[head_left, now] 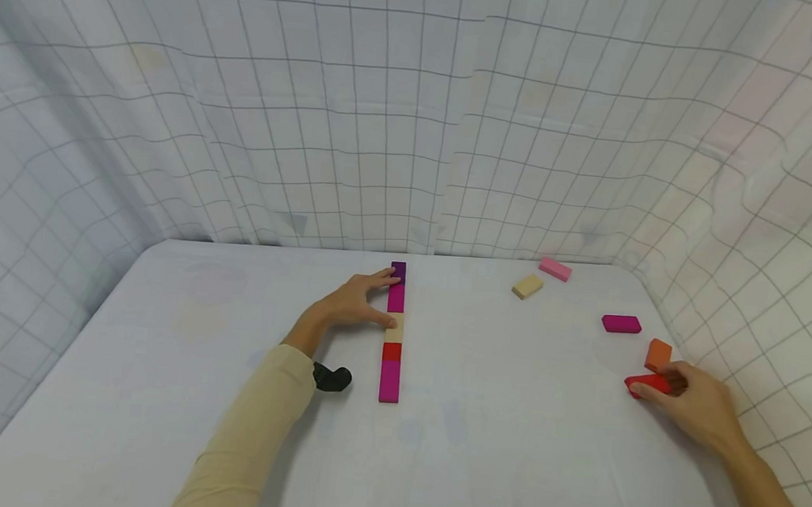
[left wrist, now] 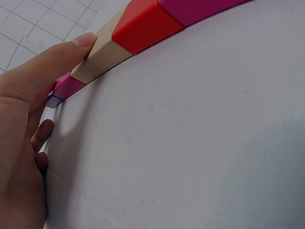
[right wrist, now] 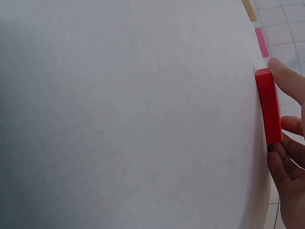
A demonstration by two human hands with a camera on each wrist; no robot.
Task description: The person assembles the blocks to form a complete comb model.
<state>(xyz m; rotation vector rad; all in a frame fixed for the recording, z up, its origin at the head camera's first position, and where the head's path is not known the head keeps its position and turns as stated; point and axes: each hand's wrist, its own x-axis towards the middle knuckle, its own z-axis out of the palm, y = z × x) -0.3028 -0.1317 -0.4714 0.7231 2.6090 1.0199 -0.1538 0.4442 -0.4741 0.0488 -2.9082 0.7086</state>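
Observation:
A straight row of blocks runs away from me on the white table: a magenta block (head_left: 389, 382) nearest, then a red one (head_left: 392, 352), a plain wooden one (head_left: 394, 334), another magenta one (head_left: 396, 298) and a dark purple one (head_left: 400, 269) at the far end. My left hand (head_left: 354, 301) is spread along its left side, thumb on the wooden block and fingertips at the purple one. Over on the right, my right hand (head_left: 703, 406) pinches a red block (right wrist: 269, 106) between thumb and fingers, close to the table.
Just beyond the right hand lies an orange block (head_left: 659, 355), with a magenta block (head_left: 621, 324) behind it. Farther back are a loose wooden block (head_left: 528, 286) and a pink block (head_left: 555, 269). Checked white cloth (head_left: 329, 136) hangs around the back and sides.

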